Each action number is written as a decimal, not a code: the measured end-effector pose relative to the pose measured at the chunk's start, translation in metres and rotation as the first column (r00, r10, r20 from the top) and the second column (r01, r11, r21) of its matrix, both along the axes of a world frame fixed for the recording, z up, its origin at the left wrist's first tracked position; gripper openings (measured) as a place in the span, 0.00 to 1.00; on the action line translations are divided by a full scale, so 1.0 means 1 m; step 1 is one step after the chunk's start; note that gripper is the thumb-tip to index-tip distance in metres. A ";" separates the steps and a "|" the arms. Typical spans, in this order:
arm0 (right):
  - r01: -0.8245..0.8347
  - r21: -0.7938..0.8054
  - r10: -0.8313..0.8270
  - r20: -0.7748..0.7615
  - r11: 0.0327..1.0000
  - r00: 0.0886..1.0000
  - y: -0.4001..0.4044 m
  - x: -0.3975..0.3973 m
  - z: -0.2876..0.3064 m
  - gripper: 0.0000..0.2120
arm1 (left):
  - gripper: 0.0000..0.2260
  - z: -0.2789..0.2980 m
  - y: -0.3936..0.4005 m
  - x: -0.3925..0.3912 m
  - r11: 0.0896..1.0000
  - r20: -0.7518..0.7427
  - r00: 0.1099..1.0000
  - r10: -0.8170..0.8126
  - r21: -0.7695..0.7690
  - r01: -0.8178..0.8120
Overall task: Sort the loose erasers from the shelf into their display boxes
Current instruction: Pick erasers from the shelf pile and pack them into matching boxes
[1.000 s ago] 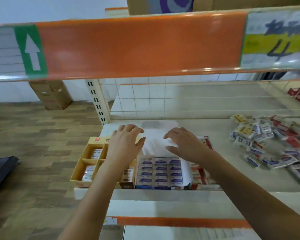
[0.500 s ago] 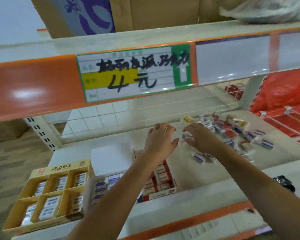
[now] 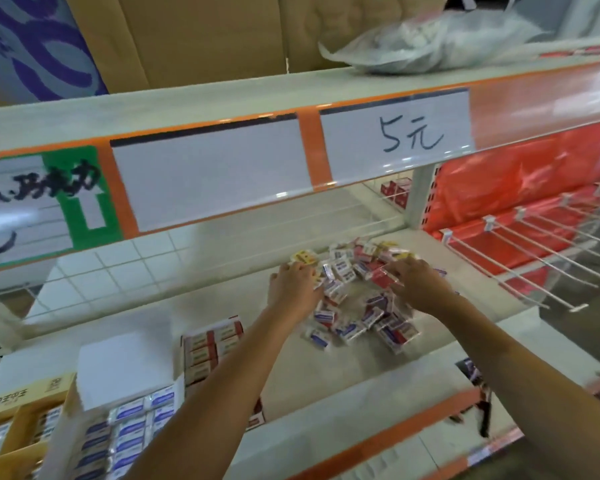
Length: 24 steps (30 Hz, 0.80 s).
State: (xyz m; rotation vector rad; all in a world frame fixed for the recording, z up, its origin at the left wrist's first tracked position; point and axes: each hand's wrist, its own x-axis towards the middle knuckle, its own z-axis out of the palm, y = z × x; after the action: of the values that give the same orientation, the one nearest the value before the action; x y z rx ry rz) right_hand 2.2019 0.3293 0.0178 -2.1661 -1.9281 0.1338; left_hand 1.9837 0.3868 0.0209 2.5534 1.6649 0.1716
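- Gathering is judged the step in hand: both hands are reached into the loose erasers [image 3: 357, 296], heaped toward the back right of the shelf [image 3: 326, 379].
- The left hand [image 3: 293, 292] is laid on the heap's left edge, fingers curled; whether anything is held cannot be told.
- A red-sleeved eraser seems pinched by the right hand [image 3: 418, 284].
- Small wrapped blocks are seen, sleeved blue-white, red and yellow, jumbled at all angles.
- Next, matching by sleeve colour is called for, then carrying to the display boxes [image 3: 132, 420] at the front left edge.
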 end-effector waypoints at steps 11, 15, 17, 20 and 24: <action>0.072 -0.105 -0.060 0.109 0.992 0.992 0.025 0.015 -0.021 0.24 | 0.27 -0.018 0.016 0.012 0.979 -0.115 0.975 0.191 -0.048 -0.198; 0.105 -0.106 -0.093 0.116 0.989 0.989 0.031 0.011 -0.028 0.21 | 0.30 -0.021 0.018 0.016 0.967 -0.135 0.961 0.241 -0.056 -0.250; 0.110 -0.100 -0.096 0.130 0.989 0.987 0.036 0.011 -0.029 0.19 | 0.30 -0.021 0.020 0.019 0.957 -0.130 0.955 0.265 -0.082 -0.277; 0.123 -0.116 -0.105 0.148 0.986 0.983 0.041 0.011 -0.028 0.18 | 0.29 -0.020 0.024 0.022 0.929 -0.077 0.945 0.316 -0.176 -0.325; 0.103 -0.136 -0.082 0.152 0.985 0.985 0.048 0.016 -0.028 0.24 | 0.30 -0.021 0.032 0.022 0.885 -0.020 0.926 0.378 -0.284 -0.368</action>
State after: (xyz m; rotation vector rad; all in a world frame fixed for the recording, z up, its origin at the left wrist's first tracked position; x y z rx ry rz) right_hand 2.2176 0.3778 -0.0098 -2.4178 -1.9438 0.1023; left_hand 2.0053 0.4184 0.0000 1.9962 1.9884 0.0003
